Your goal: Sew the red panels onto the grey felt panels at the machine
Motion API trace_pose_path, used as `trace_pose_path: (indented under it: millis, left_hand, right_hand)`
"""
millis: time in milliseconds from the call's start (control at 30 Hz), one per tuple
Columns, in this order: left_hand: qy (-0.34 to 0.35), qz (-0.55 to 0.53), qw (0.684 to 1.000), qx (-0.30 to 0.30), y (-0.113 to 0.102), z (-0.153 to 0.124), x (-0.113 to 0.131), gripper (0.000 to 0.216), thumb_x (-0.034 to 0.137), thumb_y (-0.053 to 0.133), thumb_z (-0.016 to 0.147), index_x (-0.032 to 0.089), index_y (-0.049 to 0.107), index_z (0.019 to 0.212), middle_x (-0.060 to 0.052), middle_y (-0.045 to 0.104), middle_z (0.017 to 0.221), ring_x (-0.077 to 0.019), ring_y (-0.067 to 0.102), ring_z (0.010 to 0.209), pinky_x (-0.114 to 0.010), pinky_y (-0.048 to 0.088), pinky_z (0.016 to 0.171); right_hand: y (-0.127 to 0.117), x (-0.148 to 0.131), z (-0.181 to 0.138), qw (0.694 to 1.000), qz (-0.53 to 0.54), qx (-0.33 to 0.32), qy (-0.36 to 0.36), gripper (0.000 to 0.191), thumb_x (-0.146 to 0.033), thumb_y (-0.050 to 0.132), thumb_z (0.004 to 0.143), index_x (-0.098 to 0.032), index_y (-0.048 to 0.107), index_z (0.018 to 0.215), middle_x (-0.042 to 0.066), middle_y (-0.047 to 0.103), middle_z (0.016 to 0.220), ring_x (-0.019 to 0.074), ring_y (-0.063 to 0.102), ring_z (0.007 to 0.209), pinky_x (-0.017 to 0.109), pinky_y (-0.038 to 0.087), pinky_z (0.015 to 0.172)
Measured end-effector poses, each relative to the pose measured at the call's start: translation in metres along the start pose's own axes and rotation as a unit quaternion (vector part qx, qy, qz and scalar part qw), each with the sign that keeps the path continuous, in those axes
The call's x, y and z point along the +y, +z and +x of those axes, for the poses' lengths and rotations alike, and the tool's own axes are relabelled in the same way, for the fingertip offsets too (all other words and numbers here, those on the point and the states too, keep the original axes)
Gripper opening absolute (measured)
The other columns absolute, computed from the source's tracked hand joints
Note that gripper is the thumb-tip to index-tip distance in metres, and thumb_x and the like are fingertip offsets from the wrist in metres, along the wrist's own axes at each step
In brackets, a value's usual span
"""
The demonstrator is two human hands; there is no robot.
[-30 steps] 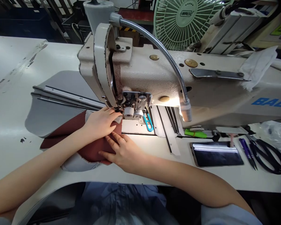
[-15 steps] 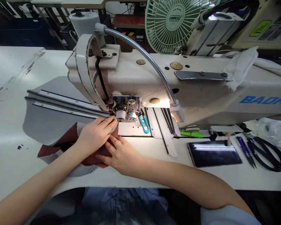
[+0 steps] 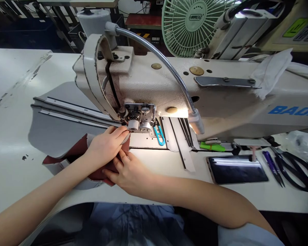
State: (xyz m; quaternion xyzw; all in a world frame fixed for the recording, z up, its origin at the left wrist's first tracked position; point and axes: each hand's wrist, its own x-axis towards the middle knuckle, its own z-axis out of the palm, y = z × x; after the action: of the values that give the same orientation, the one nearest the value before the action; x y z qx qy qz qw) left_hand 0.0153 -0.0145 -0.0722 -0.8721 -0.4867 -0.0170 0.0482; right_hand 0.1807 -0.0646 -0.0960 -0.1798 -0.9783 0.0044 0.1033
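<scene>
A grey and rust-brown fabric piece (image 3: 78,148) lies bunched at the front of the sewing machine (image 3: 143,78). My left hand (image 3: 105,145) presses its edge close to the machine's needle area, fingers together and bent. Just below it, my right hand (image 3: 132,173) grips the brown side, its fingertips partly tucked under the left hand. Behind the hands, the grey panel (image 3: 53,133) carries two white strips with dark edges and runs up to the presser foot. The machine head and my fingers hide the needle.
Right of the needle area lie blue thread snips (image 3: 159,135) and white strips (image 3: 177,136). Farther right are a green-handled tool (image 3: 212,147), a phone (image 3: 237,169), a purple-handled tool (image 3: 273,167) and black scissors (image 3: 297,169). A green fan (image 3: 195,20) stands behind the machine.
The camera view has shifted slightly. My right hand's fingers have moved a little on the brown fabric, and my left hand stays at the machine with the fabric.
</scene>
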Motion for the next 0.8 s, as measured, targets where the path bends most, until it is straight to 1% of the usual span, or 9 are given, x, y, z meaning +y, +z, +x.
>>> trace_pose_path:
  millis: [67,133,200,300,400,500,567,667,800]
  left_hand:
    - [0.007,-0.008,1.000,-0.003,0.001,-0.002,0.000,0.040,0.014,0.054,0.088,0.020,0.061,0.127,-0.009,0.064,0.122,-0.0269,0.056,0.102,-0.036,0.053,0.077]
    - [0.012,-0.015,1.000,-0.010,0.000,-0.002,-0.001,0.042,0.012,0.052,0.087,0.022,0.060,0.128,-0.007,0.065,0.122,-0.0264,0.055,0.105,-0.036,0.053,0.080]
    - [0.010,-0.024,0.999,-0.021,-0.002,0.001,-0.003,0.041,0.011,0.051,0.087,0.023,0.062,0.125,-0.006,0.065,0.122,-0.0257,0.055,0.107,-0.035,0.053,0.078]
    - [-0.008,-0.046,0.998,-0.045,-0.005,0.009,-0.009,0.037,0.014,0.052,0.086,0.026,0.064,0.120,-0.004,0.067,0.118,-0.0250,0.056,0.112,-0.033,0.052,0.074]
    - [-0.032,-0.052,0.996,-0.071,-0.005,0.021,-0.015,0.034,0.018,0.052,0.086,0.028,0.066,0.115,-0.004,0.068,0.110,-0.0252,0.060,0.105,-0.033,0.050,0.070]
    - [-0.045,-0.043,0.995,-0.078,-0.003,0.031,-0.020,0.030,0.019,0.051,0.084,0.028,0.069,0.107,-0.005,0.069,0.096,-0.0245,0.063,0.094,-0.032,0.047,0.067]
    - [-0.048,-0.038,0.995,-0.075,-0.004,0.035,-0.020,0.026,0.019,0.050,0.084,0.026,0.070,0.101,-0.005,0.069,0.089,-0.0246,0.064,0.092,-0.032,0.046,0.066]
    - [-0.044,-0.038,0.996,-0.072,-0.008,0.033,-0.018,0.020,0.022,0.050,0.086,0.025,0.069,0.092,-0.006,0.068,0.087,-0.0255,0.063,0.091,-0.034,0.047,0.068]
    - [-0.013,-0.049,0.998,-0.047,-0.014,0.018,-0.009,0.019,0.021,0.055,0.086,0.021,0.069,0.098,-0.007,0.067,0.096,-0.0257,0.059,0.094,-0.036,0.048,0.077]
  right_hand:
    - [0.002,0.000,-0.001,1.000,0.004,0.011,0.004,0.037,-0.031,0.039,0.102,-0.018,0.055,0.132,0.024,0.062,0.123,0.0336,0.058,0.114,0.051,0.039,0.094]
    - [0.003,0.000,-0.001,1.000,0.015,0.009,0.009,0.038,-0.035,0.041,0.102,-0.018,0.055,0.134,0.025,0.060,0.127,0.0331,0.056,0.117,0.050,0.040,0.094]
    - [0.001,0.000,-0.001,1.000,0.025,-0.003,0.012,0.040,-0.036,0.042,0.102,-0.020,0.054,0.136,0.025,0.058,0.131,0.0330,0.055,0.119,0.050,0.040,0.094]
    - [-0.006,0.003,0.001,0.999,0.026,-0.030,0.016,0.039,-0.033,0.042,0.102,-0.024,0.054,0.138,0.025,0.053,0.137,0.0341,0.054,0.121,0.050,0.040,0.093]
    - [-0.012,0.010,0.004,0.998,0.025,-0.057,0.019,0.040,-0.031,0.041,0.102,-0.028,0.053,0.140,0.023,0.049,0.144,0.0352,0.052,0.123,0.050,0.041,0.092]
    - [-0.014,0.016,0.006,0.998,0.022,-0.063,0.022,0.042,-0.031,0.041,0.102,-0.029,0.050,0.143,0.023,0.046,0.146,0.0365,0.050,0.125,0.048,0.042,0.089]
    - [-0.012,0.019,0.006,0.998,0.021,-0.055,0.023,0.042,-0.030,0.041,0.102,-0.029,0.051,0.143,0.023,0.047,0.146,0.0369,0.050,0.125,0.048,0.042,0.089]
    - [-0.009,0.022,0.005,0.998,0.035,-0.040,0.030,0.042,-0.027,0.043,0.101,-0.029,0.052,0.142,0.022,0.050,0.142,0.0351,0.050,0.122,0.047,0.042,0.089]
    - [-0.003,0.023,0.003,0.998,0.060,-0.012,0.029,0.044,-0.022,0.044,0.099,-0.024,0.050,0.143,0.020,0.057,0.130,0.0319,0.049,0.120,0.048,0.040,0.095]
